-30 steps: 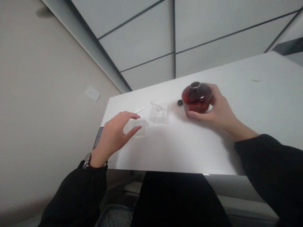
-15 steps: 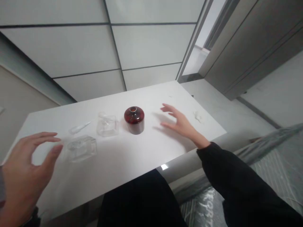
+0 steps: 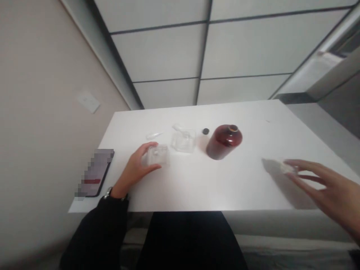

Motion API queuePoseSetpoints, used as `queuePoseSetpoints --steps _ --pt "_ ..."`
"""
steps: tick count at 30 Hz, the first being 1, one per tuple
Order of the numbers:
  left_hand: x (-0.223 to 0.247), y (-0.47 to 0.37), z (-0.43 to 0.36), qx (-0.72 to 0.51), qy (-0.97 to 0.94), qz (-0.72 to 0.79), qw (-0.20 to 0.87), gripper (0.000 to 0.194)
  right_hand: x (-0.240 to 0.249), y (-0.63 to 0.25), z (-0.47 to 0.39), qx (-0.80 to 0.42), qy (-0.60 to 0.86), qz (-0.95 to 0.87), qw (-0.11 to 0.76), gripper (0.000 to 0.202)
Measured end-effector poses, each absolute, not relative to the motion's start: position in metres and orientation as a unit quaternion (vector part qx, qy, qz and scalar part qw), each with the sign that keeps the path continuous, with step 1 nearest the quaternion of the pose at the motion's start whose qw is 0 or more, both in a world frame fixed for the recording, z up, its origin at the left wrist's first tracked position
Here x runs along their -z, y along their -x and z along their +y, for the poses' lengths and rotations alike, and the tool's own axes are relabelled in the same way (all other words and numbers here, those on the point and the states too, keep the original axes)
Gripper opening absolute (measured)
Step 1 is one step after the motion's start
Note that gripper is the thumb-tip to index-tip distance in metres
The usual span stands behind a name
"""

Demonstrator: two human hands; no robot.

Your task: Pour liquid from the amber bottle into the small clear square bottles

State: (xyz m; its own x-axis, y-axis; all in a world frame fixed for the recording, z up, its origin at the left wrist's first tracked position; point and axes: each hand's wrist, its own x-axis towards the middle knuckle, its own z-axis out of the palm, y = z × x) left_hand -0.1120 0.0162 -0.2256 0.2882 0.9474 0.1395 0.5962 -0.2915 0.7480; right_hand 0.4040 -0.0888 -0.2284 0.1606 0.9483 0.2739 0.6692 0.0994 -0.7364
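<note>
My left hand (image 3: pixel 137 163) is closed around a clear square glass jar (image 3: pixel 159 156) standing on the table, thumb on the near side and fingers on the far side. At the right, my right hand (image 3: pixel 323 180) pinches a small white crumpled wad (image 3: pixel 287 168) just above the tabletop; its material is too blurred to tell. A second clear square glass jar (image 3: pixel 184 141) stands beyond the left hand, with a clear piece at its top. Between the hands is a dark red-brown bottle (image 3: pixel 224 142) with an uncapped neck.
A small black cap (image 3: pixel 205 131) lies left of the bottle. A clear pointed dropper-like tube (image 3: pixel 154 135) lies behind the held jar. On the left edge of the white table (image 3: pixel 197 187) is a phone (image 3: pixel 97 176). A wall with a socket plate (image 3: pixel 89 101) rises at the left.
The view has swung left. My left hand has moved from beside the near jar to closing around it. My right hand has gone from beside the bottle to the white wad and picked it up.
</note>
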Motion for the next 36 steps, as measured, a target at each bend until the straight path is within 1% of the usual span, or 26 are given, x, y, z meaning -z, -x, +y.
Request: queuePoseSetpoints --steps 1,2,4,6,9,12,15,19,23,26,29,32,35,36 --pt "0.226 0.111 0.016 -0.293 -0.746 0.52 0.295 0.072 0.224 -0.374 -0.088 -0.153 0.647 -0.648 0.373 0.027" --pt "0.226 0.111 0.015 -0.29 -0.746 0.521 0.297 0.07 0.219 -0.341 -0.084 -0.161 0.616 -0.684 0.356 0.026" --pt "0.225 0.11 0.013 -0.289 -0.745 0.521 0.299 0.068 0.207 -0.275 -0.07 -0.17 0.527 -0.744 0.375 0.025" --pt "0.224 0.11 0.011 -0.291 -0.744 0.518 0.305 0.068 0.196 -0.218 -0.045 -0.173 0.465 -0.782 0.377 0.029" --pt "0.224 0.109 0.008 -0.298 -0.744 0.508 0.314 0.069 0.187 -0.164 -0.002 -0.137 0.404 -0.831 0.357 0.03" --pt "0.226 0.108 0.008 -0.306 -0.746 0.504 0.311 0.07 0.188 -0.144 0.027 -0.109 0.374 -0.872 0.296 0.031" --pt "0.23 0.107 0.009 -0.308 -0.749 0.502 0.305 0.071 0.192 -0.142 0.035 -0.095 0.362 -0.897 0.237 0.034" --pt "0.232 0.107 0.009 -0.311 -0.759 0.495 0.285 0.071 0.189 -0.148 0.027 -0.079 0.337 -0.914 0.21 0.039" --pt "0.231 0.106 0.008 -0.306 -0.768 0.489 0.279 0.071 0.18 -0.155 0.013 -0.087 0.323 -0.924 0.185 0.038" --pt "0.23 0.106 0.007 -0.309 -0.77 0.485 0.275 0.069 0.175 -0.163 -0.002 -0.133 0.31 -0.919 0.205 0.035" --pt "0.231 0.106 0.007 -0.312 -0.774 0.482 0.268 0.07 0.178 -0.178 -0.023 -0.201 0.334 -0.883 0.262 0.035" --pt "0.231 0.106 0.007 -0.304 -0.779 0.484 0.259 0.071 0.192 -0.202 -0.049 -0.275 0.414 -0.808 0.317 0.032" --pt "0.23 0.106 0.009 -0.296 -0.782 0.488 0.252 0.067 0.215 -0.232 -0.072 -0.341 0.523 -0.688 0.37 0.022" --pt "0.23 0.106 0.009 -0.293 -0.781 0.489 0.253 0.067 0.223 -0.242 -0.078 -0.357 0.559 -0.641 0.386 0.024"
